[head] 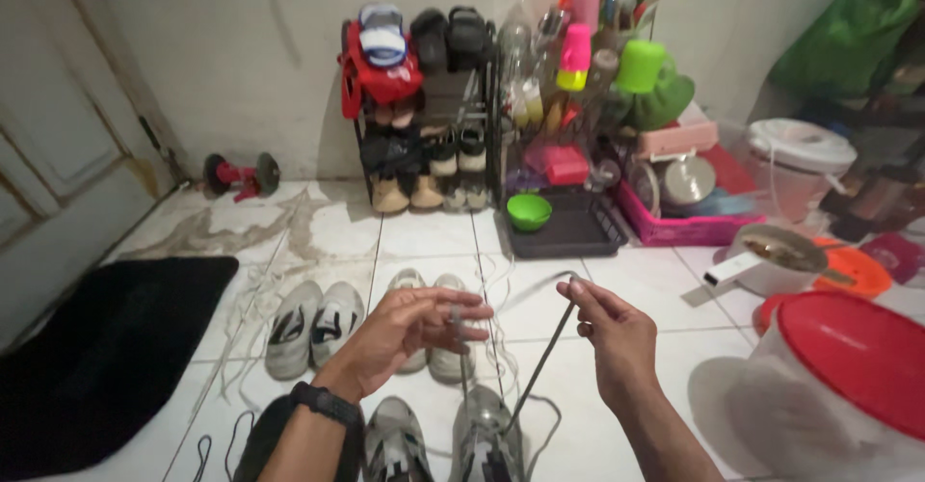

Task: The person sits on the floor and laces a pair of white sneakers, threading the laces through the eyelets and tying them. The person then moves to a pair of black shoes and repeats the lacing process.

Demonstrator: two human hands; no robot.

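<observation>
R hand (617, 333) fingers pinch grey shoelace (544, 357) end; lace runs taut, down-left to near sneaker (485, 439) on floor. L hand (414, 333) fingers apart, touching second strand; R nearer lace end.

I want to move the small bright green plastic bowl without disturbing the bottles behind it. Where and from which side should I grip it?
Grip the small bright green plastic bowl at its near rim, coming from the front and above. It stands upright with its mouth open, at the front of the black tray, and the tiled floor side looks free, while bottles and cups crowd behind.
</observation>
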